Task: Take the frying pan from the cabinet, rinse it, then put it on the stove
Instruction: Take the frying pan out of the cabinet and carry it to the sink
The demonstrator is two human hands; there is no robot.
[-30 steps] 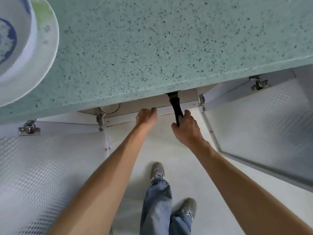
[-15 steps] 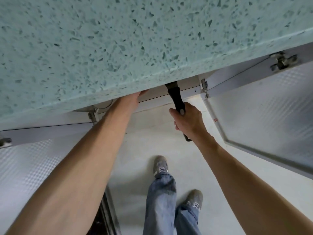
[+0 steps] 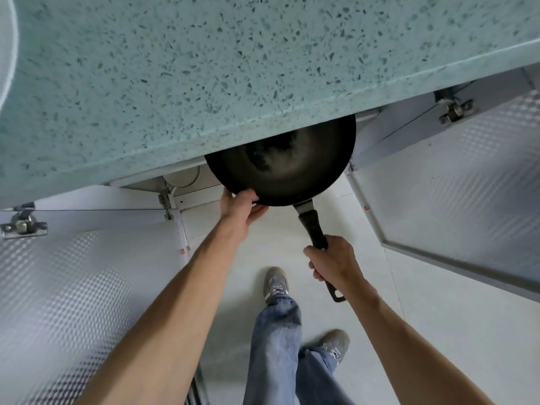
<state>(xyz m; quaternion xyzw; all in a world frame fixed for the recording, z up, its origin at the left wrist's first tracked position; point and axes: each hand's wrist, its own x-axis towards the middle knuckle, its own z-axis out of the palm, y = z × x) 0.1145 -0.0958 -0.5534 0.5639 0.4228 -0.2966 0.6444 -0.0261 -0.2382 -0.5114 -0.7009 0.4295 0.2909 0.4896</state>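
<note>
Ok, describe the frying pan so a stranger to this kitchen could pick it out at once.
Find the speckled green countertop and follow its front edge down to the open cabinet between the two swung-out doors. The frying pan sticks halfway out from under that edge, the left hand on its rim and the right hand around its handle. It is the only round, black thing among pale surfaces.

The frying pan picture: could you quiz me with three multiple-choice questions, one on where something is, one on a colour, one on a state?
1. Where is the frying pan?
A. on the floor
B. half out from under the countertop
C. on a stove

2. What colour is the countertop?
A. speckled green
B. red
C. black

3. How is the right hand?
A. open, empty
B. on a door
C. closed round the pan handle

Answers: B, its far rim is hidden by the counter edge; A, pale green with dark flecks; C, fingers wrap the handle while the left hand steadies the rim.
</note>
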